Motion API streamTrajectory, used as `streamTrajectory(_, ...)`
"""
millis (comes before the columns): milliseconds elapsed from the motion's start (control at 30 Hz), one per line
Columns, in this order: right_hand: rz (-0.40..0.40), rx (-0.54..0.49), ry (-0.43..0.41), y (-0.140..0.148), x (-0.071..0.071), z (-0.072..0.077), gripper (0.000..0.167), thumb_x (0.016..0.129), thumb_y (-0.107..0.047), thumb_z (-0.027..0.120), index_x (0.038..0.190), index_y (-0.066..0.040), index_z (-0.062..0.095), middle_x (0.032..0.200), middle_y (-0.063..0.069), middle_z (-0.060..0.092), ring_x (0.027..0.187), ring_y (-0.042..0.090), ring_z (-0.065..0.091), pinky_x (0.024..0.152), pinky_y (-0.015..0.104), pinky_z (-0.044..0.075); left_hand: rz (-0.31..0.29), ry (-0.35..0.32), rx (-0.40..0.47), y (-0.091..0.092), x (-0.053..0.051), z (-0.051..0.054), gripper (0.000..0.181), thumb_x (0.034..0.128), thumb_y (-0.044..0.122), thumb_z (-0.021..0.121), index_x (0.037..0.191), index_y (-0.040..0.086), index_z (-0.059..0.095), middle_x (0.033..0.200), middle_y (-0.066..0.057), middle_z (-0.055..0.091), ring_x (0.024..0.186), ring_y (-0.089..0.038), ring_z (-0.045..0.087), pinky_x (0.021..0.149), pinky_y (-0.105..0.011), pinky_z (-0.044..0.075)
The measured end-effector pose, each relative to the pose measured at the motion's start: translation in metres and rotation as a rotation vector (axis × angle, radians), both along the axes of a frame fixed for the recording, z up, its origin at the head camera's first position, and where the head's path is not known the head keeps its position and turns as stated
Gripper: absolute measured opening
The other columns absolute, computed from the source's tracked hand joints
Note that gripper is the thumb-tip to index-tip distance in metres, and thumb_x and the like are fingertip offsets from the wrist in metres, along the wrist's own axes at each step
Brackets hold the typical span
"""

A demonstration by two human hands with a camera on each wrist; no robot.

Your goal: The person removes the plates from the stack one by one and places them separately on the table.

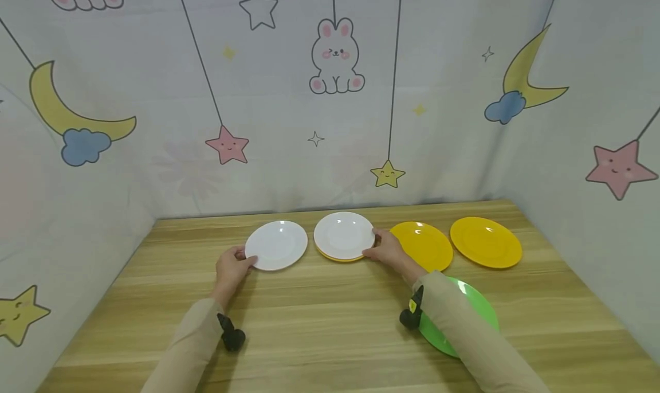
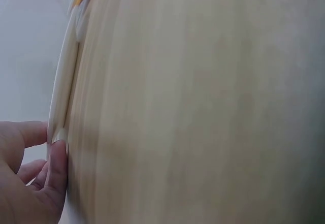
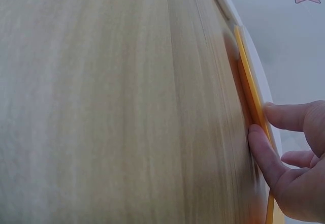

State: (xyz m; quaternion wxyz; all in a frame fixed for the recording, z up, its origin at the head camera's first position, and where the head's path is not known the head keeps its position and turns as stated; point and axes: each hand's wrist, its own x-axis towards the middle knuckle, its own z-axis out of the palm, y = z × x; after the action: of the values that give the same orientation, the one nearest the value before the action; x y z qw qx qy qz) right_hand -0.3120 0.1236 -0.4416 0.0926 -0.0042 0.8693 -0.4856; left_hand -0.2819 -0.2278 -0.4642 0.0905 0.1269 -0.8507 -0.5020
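In the head view, my left hand (image 1: 232, 268) grips the left rim of a white plate (image 1: 276, 245) on the wooden table. Its thumb and fingers also show at the rim in the left wrist view. To the right, another white plate (image 1: 344, 235) is stacked on a yellow plate (image 1: 342, 259), which shows only as a thin lower edge. My right hand (image 1: 387, 248) holds the right rim of this stack's white plate. In the right wrist view, the thumb (image 3: 264, 153) lies against the yellow edge (image 3: 249, 82) beneath the white rim.
Two more yellow plates, a nearer one (image 1: 423, 247) and a farther one (image 1: 486, 242), lie right of my right hand. A large green plate (image 1: 476, 307) lies partly under my right forearm. A patterned curtain (image 1: 289, 175) borders the wooden table (image 1: 309, 335) behind and at the sides.
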Motion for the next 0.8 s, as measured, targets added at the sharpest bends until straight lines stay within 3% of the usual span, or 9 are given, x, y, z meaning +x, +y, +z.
streamTrajectory(167,0.000,0.009,0.001,0.000,0.000,0.000,0.074,0.079,-0.009,0.070,0.138,0.006,0.028,0.142,0.023,0.030,0.094,0.022,0.056,0.076,0.024,0.054,-0.027,-0.004,-0.058,-0.001,0.000,0.003,0.041,0.0792,0.005,0.065,0.113,-0.014,0.052,0.100,-0.028,0.059,0.051,0.000,0.052,0.048,-0.012,0.048)
streamTrajectory(267,-0.005,0.021,0.002,-0.001,0.001,0.001,0.074,0.079,-0.009,0.070,0.138,0.006,0.029,0.142,0.022,0.031,0.093,0.022,0.056,0.077,0.025,0.054,-0.048,-0.029,-0.103,-0.001,0.000,0.005,0.043,0.0809,0.009,0.064,0.114,-0.015,0.051,0.101,-0.028,0.059,0.053,-0.007,0.057,0.051,-0.015,0.049)
streamTrajectory(400,-0.007,0.031,0.006,-0.001,0.001,0.001,0.074,0.079,-0.010,0.070,0.138,0.006,0.029,0.142,0.022,0.032,0.094,0.023,0.056,0.079,0.026,0.053,-0.079,-0.051,-0.214,-0.003,0.001,0.011,0.046,0.0827,0.015,0.062,0.115,-0.015,0.050,0.103,-0.028,0.058,0.079,-0.027,0.061,0.073,-0.033,0.052)
streamTrajectory(567,-0.007,0.031,0.006,-0.001,0.000,0.000,0.074,0.078,-0.010,0.070,0.138,0.006,0.030,0.141,0.022,0.033,0.093,0.023,0.057,0.080,0.026,0.053,-0.091,-0.061,-0.303,-0.004,0.002,0.020,0.049,0.0842,0.018,0.060,0.118,-0.015,0.048,0.110,-0.030,0.055,0.103,-0.041,0.051,0.090,-0.047,0.044)
streamTrajectory(800,-0.003,0.024,0.005,-0.001,0.001,0.001,0.074,0.079,-0.009,0.070,0.138,0.007,0.029,0.141,0.023,0.032,0.089,0.021,0.057,0.076,0.025,0.054,-0.104,0.005,-0.352,-0.001,-0.003,0.032,0.045,0.0854,0.016,0.061,0.115,-0.015,0.049,0.110,-0.032,0.054,0.100,-0.041,0.054,0.084,-0.047,0.048)
